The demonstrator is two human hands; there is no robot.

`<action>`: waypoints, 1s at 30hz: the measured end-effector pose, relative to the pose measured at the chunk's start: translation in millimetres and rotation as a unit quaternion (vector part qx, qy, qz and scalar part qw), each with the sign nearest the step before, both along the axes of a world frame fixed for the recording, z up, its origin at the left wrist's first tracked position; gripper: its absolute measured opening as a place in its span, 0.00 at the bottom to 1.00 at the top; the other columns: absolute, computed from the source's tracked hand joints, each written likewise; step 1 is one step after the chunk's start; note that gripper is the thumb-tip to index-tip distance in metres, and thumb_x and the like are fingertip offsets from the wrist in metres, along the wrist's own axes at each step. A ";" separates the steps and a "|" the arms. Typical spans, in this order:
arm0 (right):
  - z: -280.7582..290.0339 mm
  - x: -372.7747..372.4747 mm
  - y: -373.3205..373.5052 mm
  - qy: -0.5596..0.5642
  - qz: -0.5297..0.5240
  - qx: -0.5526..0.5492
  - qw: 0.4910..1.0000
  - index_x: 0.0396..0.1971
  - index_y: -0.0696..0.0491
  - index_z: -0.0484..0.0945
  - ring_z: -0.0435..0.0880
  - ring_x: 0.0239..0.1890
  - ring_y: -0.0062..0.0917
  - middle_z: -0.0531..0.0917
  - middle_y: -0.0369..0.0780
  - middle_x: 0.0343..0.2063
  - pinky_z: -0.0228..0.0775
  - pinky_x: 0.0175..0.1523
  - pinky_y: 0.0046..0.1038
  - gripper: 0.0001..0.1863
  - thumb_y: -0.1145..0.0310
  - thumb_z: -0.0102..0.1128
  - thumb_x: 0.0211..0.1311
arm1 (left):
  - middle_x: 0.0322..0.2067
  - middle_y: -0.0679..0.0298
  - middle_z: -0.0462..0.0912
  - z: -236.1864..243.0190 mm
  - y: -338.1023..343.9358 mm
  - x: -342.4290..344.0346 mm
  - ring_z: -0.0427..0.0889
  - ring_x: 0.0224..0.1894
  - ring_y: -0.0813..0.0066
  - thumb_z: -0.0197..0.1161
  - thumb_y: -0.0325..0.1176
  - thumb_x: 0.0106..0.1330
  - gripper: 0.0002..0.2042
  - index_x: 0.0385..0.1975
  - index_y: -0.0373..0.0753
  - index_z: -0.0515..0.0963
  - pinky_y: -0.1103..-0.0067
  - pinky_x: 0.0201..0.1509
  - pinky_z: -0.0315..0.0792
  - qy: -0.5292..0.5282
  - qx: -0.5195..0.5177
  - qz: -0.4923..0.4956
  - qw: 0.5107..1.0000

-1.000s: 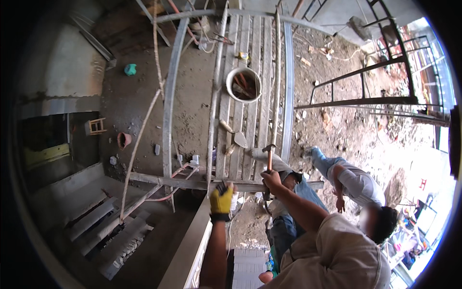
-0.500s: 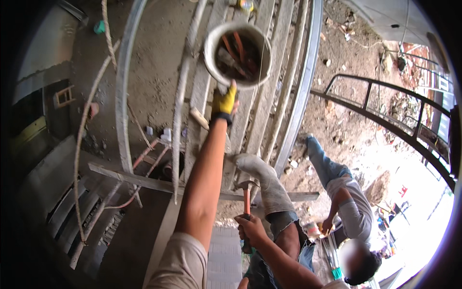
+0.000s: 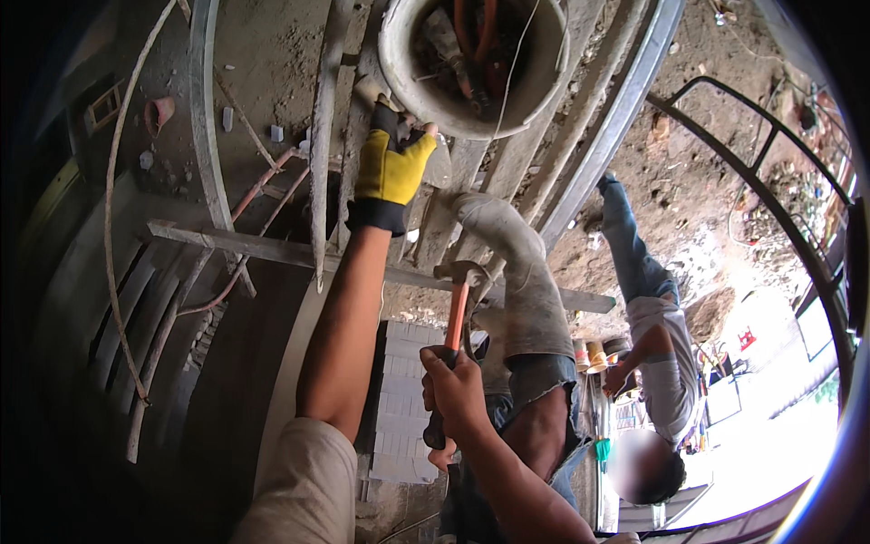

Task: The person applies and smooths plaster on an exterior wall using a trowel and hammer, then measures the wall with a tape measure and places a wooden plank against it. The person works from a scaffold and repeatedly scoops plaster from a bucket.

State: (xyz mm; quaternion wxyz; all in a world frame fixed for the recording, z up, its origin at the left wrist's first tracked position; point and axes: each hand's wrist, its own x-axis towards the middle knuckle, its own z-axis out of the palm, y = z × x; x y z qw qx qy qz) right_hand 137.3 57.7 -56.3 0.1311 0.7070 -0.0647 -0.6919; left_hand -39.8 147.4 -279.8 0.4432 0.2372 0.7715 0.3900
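The trowel lies on the grey planks, its pale handle far and to the left, its blade nearer and to the right. The left hand, in a yellow and black glove, is over its middle, covering where handle and blade join. The thumb stands away from the bent fingers, so the hand looks partly spread; I cannot tell whether it touches the trowel, and nothing shows in its hold. The trowel should be light and stiff, easy to lift by the handle; the blade looks thin and gritty, a poorer place to grasp.

Just right of the hand, at the far side, stands a dirty white bucket with orange and grey items inside, too jumbled to make out.

Nearer, the hammer is in the bare right hand, fingers curled firmly round the dark grip, head pointing far and the handle's end showing on the near side. It is likely head-heavy and rigid, not fragile; the dark part is the best place to hold, low down, though dust could make it slip.

Right of the hammer is a muddy boot; farther right, beyond a metal rail, is a co-worker in a pale shirt.
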 end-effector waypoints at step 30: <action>-4.5 19.7 18.2 0.002 -0.051 0.059 0.997 0.32 0.57 0.74 0.67 0.13 0.15 0.72 0.32 0.16 0.59 0.17 0.22 0.10 0.66 0.62 0.66 | 0.32 0.62 0.86 133.8 112.0 -48.9 0.83 0.31 0.75 0.66 0.30 0.64 0.10 0.43 0.34 0.81 0.78 0.37 0.78 0.018 -0.116 -0.251 0.961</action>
